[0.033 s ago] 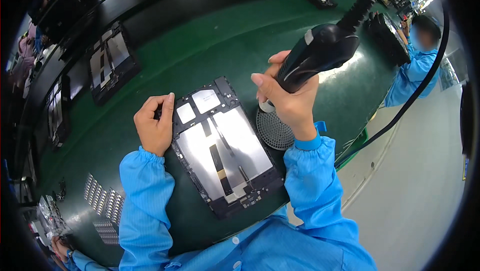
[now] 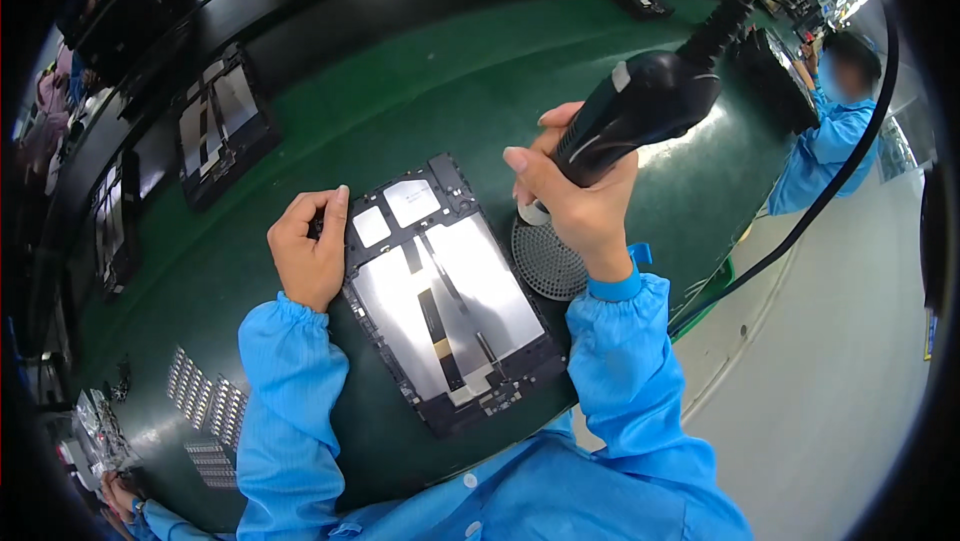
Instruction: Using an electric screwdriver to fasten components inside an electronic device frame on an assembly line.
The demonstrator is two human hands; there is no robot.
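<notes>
Right grip (image 2: pixel 585 206) wrapped round black tool (image 2: pixel 648 106), left grip (image 2: pixel 310 249) curled at tablet (image 2: pixel 495 286), hold unclear; internals (image 2: pixel 432 315) apparently fitted, not yet covered.

No text is legible; faint, tiny marks stand on the larger pale panel (image 2: pixel 412 202) near the top of the opened flat device (image 2: pixel 520 326), too small to make out; the smaller pale panel (image 2: pixel 372 227) beside it yields no readable character. Black handheld tool (image 2: pixel 640 111) bears a light grey patch (image 2: pixel 621 76) on its body, no lettering resolved there; yellow strip (image 2: pixel 930 337) at the far right edge is too small and distorted to tell whether it carries print.
</notes>
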